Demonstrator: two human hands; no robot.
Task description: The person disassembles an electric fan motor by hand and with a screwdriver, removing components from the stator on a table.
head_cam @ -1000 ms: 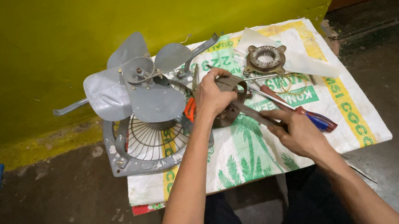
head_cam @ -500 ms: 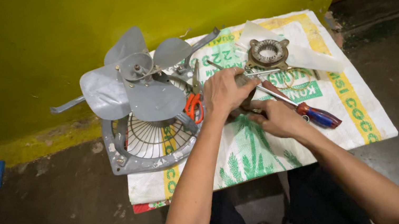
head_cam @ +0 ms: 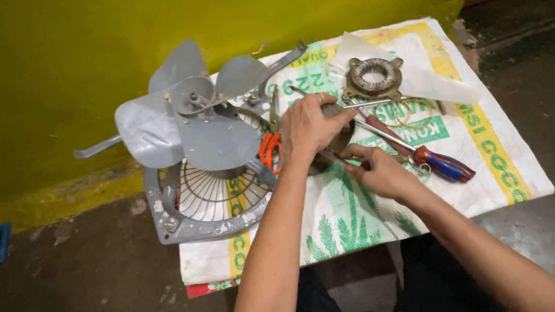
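Both hands grip one dark motor part [head_cam: 342,140] just right of the fan [head_cam: 195,128]: left hand [head_cam: 310,127] clasped over it, right hand [head_cam: 378,171] pinching its lower edge.

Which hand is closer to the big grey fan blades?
The left hand. It rests on a dark round part just to the right of the grey fan blades. The right hand is farther right and lower, on the woven sack, near the screwdriver.

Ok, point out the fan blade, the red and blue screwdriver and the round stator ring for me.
fan blade [head_cam: 215,140], head view, on the front grey blade.
screwdriver [head_cam: 446,165], head view, on its red and blue handle.
stator ring [head_cam: 374,76], head view, on the ring's metal rim.
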